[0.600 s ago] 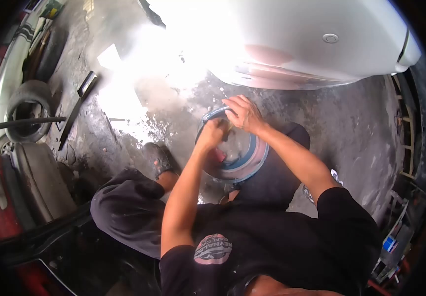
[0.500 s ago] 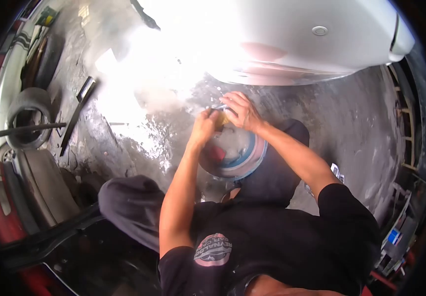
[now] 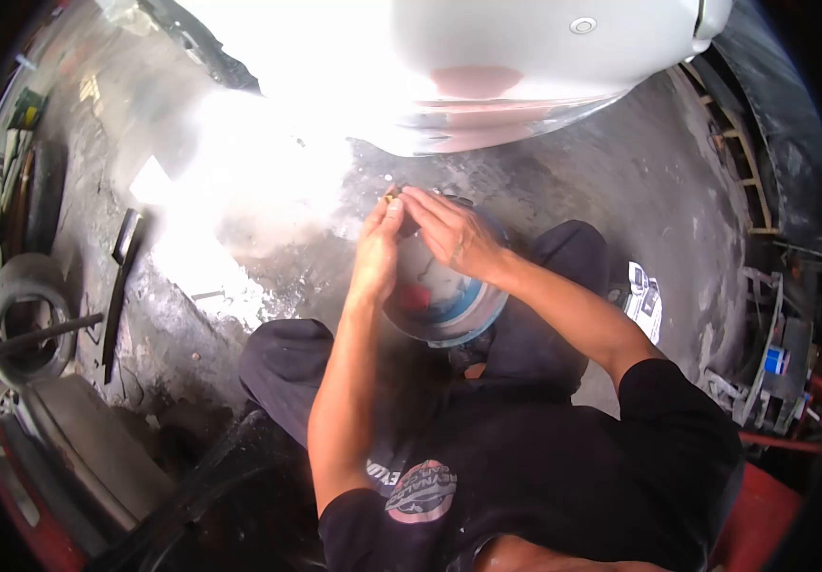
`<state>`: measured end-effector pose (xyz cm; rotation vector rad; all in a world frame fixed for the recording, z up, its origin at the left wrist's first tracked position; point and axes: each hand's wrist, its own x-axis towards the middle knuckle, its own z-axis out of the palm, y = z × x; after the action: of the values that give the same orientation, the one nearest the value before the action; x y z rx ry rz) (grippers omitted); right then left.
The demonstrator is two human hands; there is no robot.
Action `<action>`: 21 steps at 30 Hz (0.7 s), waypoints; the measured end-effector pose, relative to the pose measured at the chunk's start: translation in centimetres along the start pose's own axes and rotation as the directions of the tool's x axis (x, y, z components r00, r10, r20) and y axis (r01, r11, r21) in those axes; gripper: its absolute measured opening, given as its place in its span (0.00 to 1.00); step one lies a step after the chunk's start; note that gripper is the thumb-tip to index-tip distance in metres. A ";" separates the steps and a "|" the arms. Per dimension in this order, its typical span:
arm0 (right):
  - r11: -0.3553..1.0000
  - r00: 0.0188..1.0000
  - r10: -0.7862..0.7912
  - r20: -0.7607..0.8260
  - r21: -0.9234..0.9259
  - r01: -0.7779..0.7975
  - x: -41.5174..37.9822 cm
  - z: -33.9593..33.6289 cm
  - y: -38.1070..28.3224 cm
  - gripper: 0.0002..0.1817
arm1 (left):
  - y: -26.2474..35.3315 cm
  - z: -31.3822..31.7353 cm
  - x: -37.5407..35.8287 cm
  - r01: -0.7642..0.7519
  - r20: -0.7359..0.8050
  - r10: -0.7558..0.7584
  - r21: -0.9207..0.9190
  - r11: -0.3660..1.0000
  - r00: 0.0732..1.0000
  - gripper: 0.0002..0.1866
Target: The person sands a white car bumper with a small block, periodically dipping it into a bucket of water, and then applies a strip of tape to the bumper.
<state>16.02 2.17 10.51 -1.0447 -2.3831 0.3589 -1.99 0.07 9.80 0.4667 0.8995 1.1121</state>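
Above the far side of a round bucket [image 3: 454,334], my two hands meet. My left hand [image 3: 378,246] is closed, with a small yellowish piece [image 3: 392,196] showing at its thumb and fingertips; its exact kind is too small to tell. Against it lies my right hand [image 3: 456,238], fingers close together and bent toward the left fingertips, hiding what is beneath them. Inside the bucket are cloudy liquid and a red object [image 3: 416,297]. Beyond the hands is a white car body panel [image 3: 525,57] with a pinkish patch [image 3: 476,81] and a scuffed-looking lower edge.
Tires [image 3: 30,319] and car parts are piled on the left, near a black metal bar [image 3: 120,296]. On the right, a printed white packet [image 3: 643,303] lies beside my knee, with metal frames [image 3: 773,353] farther out. Bright glare covers part of the concrete floor.
The view has shifted, so the surroundings sit differently. My right fingers have come down flatter and closer to my left fingertips. The yellowish piece shows less and now sits by the left thumb.
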 end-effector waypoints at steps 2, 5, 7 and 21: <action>0.983 0.989 -0.151 0.011 -0.101 0.151 1.6 -0.7 -0.3 0.30 | 0.7 -1.3 0.2 0.017 0.003 -0.017 0.026 1.000 1.000 0.26; 0.961 0.976 -0.218 0.024 -0.169 0.219 2.7 -0.4 1.1 0.29 | 0.0 -3.7 1.4 -0.005 0.048 0.002 0.050 0.999 0.999 0.26; 0.913 0.951 -0.308 0.018 -0.276 0.300 4.8 -0.8 2.3 0.28 | 0.1 -4.6 1.6 -0.073 0.033 0.067 0.233 0.970 0.997 0.27; 0.707 0.888 -0.370 0.273 -0.538 0.459 10.4 4.2 7.1 0.26 | -5.9 -7.8 4.0 -0.307 0.242 0.218 0.885 0.351 0.945 0.30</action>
<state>12.06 14.54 7.54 -0.6757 -2.8505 -0.5365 -4.35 0.51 -0.47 1.6526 1.3733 0.7506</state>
